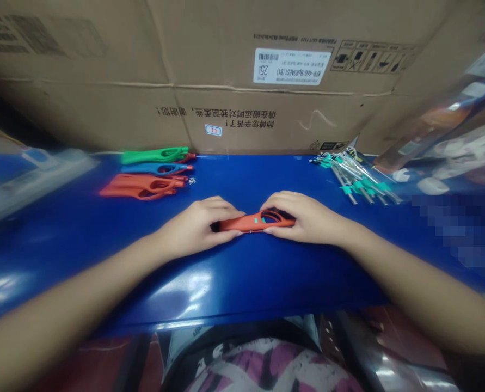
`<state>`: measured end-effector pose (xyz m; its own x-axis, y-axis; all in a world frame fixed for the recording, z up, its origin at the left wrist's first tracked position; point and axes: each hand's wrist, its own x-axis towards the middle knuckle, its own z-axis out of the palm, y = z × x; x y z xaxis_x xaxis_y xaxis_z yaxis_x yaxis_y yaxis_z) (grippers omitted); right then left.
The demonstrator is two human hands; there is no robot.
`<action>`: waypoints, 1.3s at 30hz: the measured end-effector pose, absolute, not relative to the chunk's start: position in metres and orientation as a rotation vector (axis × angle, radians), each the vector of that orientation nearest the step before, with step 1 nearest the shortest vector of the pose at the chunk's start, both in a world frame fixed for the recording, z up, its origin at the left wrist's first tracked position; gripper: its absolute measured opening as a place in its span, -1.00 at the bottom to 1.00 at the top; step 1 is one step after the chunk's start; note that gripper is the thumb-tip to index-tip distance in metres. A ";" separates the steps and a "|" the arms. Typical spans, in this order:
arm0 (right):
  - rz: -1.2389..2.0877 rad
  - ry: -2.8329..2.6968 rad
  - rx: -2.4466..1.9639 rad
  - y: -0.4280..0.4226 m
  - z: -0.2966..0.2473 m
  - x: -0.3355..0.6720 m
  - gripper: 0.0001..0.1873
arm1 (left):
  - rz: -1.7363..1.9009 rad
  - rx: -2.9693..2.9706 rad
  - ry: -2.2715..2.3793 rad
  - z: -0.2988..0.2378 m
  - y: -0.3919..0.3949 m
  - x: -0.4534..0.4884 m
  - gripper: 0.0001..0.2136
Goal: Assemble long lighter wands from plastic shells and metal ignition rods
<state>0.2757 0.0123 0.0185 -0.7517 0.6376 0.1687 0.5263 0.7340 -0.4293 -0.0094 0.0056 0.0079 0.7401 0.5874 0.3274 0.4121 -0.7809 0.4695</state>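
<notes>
The left hand [199, 226] and right hand [303, 218] each pinch an end of an orange lighter [255, 222] lying on the blue counter [246, 272]; coloured lighters [152, 174] lie well behind.

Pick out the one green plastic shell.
The green shell, farthest back in the left pile by the cardboard box; the blue shell, orange shells and the held orange shell differ in colour.

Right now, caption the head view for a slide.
Left hand and right hand hold an orange handle at the blue table.
</notes>
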 end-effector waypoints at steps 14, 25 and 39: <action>0.456 -2.683 -0.921 0.014 0.012 0.276 -0.69 | 0.509 2.661 0.812 0.008 0.005 -0.009 -0.72; 0.155 -2.825 -0.896 0.009 0.013 0.272 -0.68 | 0.358 2.883 0.900 0.007 -0.003 -0.004 -0.73; 0.126 -2.869 -0.666 0.007 0.016 0.275 -0.68 | 0.581 2.750 0.799 0.002 -0.004 -0.004 -0.75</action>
<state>0.2753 0.0075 0.0155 -0.8802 0.4440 0.1677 0.4276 0.8952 -0.1260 -0.0039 -0.0039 0.0021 0.7740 0.5519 0.3104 0.4651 -0.8281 0.3128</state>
